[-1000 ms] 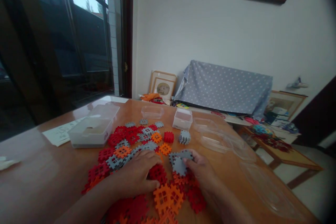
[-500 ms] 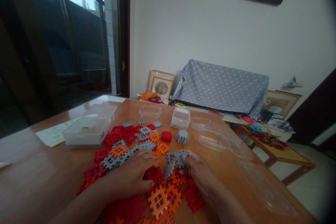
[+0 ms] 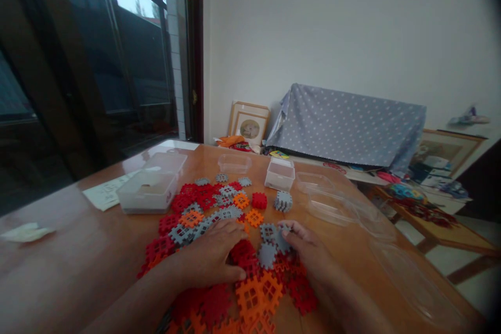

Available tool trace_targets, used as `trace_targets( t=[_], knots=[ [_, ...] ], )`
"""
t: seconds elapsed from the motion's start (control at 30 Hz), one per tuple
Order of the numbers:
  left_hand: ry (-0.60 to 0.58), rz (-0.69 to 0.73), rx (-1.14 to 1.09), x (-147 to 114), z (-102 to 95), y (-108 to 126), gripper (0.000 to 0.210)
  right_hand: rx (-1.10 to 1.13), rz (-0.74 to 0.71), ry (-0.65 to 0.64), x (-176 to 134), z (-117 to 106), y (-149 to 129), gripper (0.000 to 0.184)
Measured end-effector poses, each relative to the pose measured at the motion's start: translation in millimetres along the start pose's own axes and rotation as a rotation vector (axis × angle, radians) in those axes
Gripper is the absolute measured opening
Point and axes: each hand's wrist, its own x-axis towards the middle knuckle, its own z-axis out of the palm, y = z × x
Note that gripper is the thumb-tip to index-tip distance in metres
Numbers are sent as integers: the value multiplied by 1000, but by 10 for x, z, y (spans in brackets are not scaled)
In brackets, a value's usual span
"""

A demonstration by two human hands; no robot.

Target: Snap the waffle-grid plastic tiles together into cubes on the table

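Fingers and thumb of my right hand (image 3: 311, 248) pinch a grey toothed building tile (image 3: 283, 240) at its edge. Beside it, a grey lattice tile (image 3: 268, 233) and a plain grey tile (image 3: 267, 255) overlap in the pile. Over the heap's middle lies my left hand (image 3: 215, 248), its thumb spread from its curved fingers. Red tiles (image 3: 243, 253) show in that gap, with no grip on them visible. Orange lattice tiles (image 3: 250, 295) lie just in front. Behind the hands sit a red stacked block (image 3: 259, 200) and a grey stack (image 3: 282, 201).
A clear lidded box (image 3: 146, 195) stands on the left beside a written sheet (image 3: 104, 190). A small clear box (image 3: 279, 175) is at the back. Clear trays (image 3: 331, 207) and a clear lid (image 3: 417, 282) line the right side of the wooden table (image 3: 78, 271).
The grey tile in my right hand has tilted, and the grey tile below it now shows a flatter face. My left hand keeps its pose. The whole view has shifted slightly.
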Motion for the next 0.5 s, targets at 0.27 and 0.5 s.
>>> trace_targets(
  t=[0.27, 0.5],
  knots=[
    [-8, -6, 2, 2, 44, -104, 73, -345, -142, 12, 42, -149, 76, 29],
    [-35, -7, -19, 3, 14, -91, 68, -626, -259, 21, 67, -154, 116, 29]
  ],
)
